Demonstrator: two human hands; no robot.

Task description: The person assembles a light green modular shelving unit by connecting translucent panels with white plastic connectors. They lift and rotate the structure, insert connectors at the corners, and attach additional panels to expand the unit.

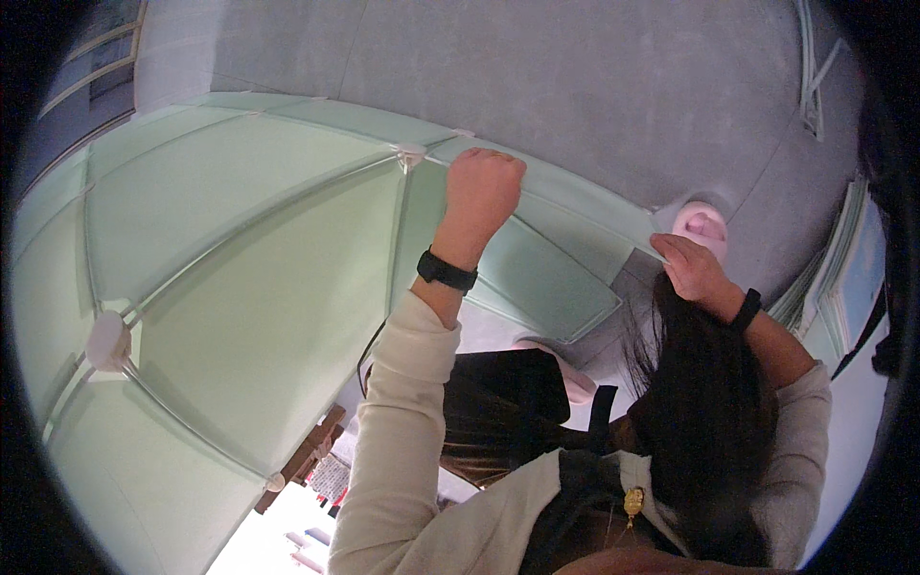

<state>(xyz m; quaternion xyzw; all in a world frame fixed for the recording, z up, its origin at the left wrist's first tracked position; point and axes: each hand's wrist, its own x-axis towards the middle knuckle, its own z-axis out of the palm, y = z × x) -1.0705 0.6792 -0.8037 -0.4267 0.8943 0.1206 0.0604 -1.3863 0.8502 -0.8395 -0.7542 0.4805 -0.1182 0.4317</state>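
Observation:
A pale green translucent panel [585, 216] runs from a white connector [410, 153] toward the right. My right hand [692, 268] pinches its free right end between thumb and fingers. Closer to the connector, my left hand [484, 196] is closed in a fist over the same panel; its fingertips are hidden behind the knuckles. The panel belongs to a frame of similar large green panels [278, 287] on the left, edged with rods. Another white connector [108, 342] joins rods at the frame's near left corner. A further green panel [556, 278] hangs below my hands.
Grey tiled floor [537, 77] lies beyond the frame. Pink slippers [707, 218] are on my feet. A stack of flat panels [839, 268] leans at the right, and thin rods [813, 86] stand at the far right. Dark hair partly covers the view below my right hand.

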